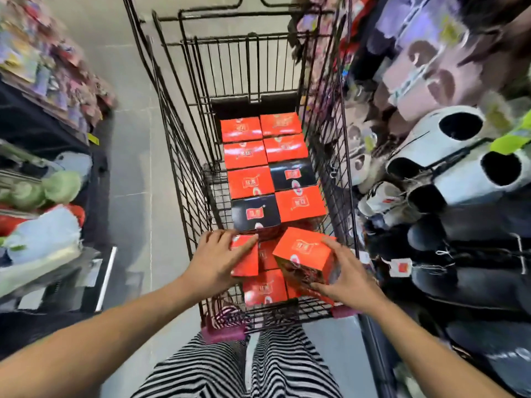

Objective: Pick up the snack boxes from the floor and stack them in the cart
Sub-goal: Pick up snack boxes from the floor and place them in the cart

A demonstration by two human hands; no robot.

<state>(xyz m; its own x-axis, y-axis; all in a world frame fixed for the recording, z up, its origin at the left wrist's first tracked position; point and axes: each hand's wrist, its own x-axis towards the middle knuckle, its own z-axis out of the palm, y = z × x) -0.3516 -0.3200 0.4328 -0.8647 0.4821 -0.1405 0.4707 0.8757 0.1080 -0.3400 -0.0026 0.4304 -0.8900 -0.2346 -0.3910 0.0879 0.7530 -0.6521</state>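
Note:
A black wire cart (184, 179) stands in front of me, holding several red and black snack boxes (250, 182) laid in two rows. Near the cart's close end, my left hand (214, 258) grips an upright red box (247, 259) from its left side. My right hand (349, 275) holds a tilted red box (303, 249), fingers wrapped around its right and lower edges, above the lower layer. Another red box (264, 288) lies flat beneath them at the near end.
Shelves of plush slippers (448, 145) crowd the right side, close to the cart wall. Shelves of packaged goods and soft toys (43, 191) line the left. Grey tiled floor (135, 173) runs between the left shelf and the cart. My striped trousers (238, 366) show below.

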